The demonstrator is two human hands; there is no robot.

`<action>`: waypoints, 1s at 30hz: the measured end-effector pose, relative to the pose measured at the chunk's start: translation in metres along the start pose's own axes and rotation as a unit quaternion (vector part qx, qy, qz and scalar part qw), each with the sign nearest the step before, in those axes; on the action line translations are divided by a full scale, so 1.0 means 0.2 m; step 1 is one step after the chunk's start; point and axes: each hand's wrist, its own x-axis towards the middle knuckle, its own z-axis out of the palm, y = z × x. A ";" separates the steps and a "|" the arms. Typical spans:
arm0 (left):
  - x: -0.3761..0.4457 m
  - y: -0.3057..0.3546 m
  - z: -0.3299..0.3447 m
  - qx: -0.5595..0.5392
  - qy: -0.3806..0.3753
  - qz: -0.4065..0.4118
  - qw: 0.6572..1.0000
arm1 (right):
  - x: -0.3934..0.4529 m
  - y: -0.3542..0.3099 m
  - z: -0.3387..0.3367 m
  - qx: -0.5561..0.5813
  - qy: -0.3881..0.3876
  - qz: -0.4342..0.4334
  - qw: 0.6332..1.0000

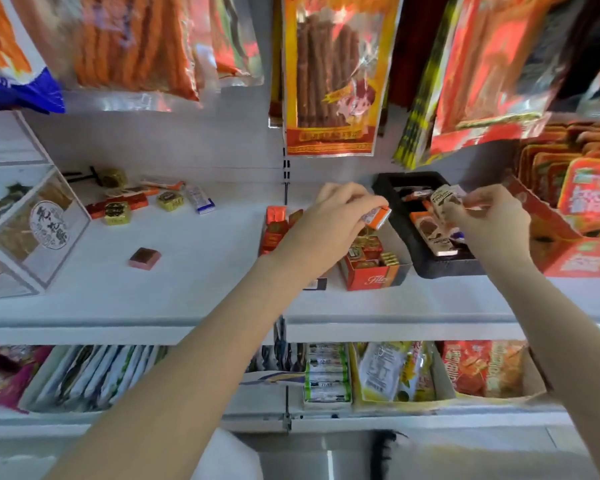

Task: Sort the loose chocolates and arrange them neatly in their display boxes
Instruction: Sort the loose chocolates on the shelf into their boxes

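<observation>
Our left hand (340,216) pinches orange chocolate (378,216) above red box (374,271) | right hand (492,216) grips brown chocolate (444,199) over black tray (444,265)

Orange-and-silver chocolate (378,217) in the left hand (329,223); red box (373,271) just below it, gold pieces inside; black tray (440,266) under the right hand (492,220).

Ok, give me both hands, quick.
Left hand: closed on an orange-wrapped chocolate.
Right hand: closed on a brown-and-white wrapped chocolate.
</observation>
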 end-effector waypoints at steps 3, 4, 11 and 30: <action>0.06 0.06 0.07 0.004 -0.008 0.021 1.000 | 0.03 0.05 0.00 -0.089 -0.036 -0.070 0.993; 0.08 0.08 0.09 0.005 -0.010 0.028 1.000 | 0.04 0.08 0.00 -0.108 -0.042 -0.091 0.989; 0.22 0.16 0.26 0.018 -0.076 0.078 0.994 | 0.08 0.24 -0.03 -0.139 -0.097 -0.122 0.978; 0.32 0.21 0.35 -0.008 -0.001 0.001 1.000 | 0.05 0.19 -0.05 -0.099 -0.089 -0.158 0.978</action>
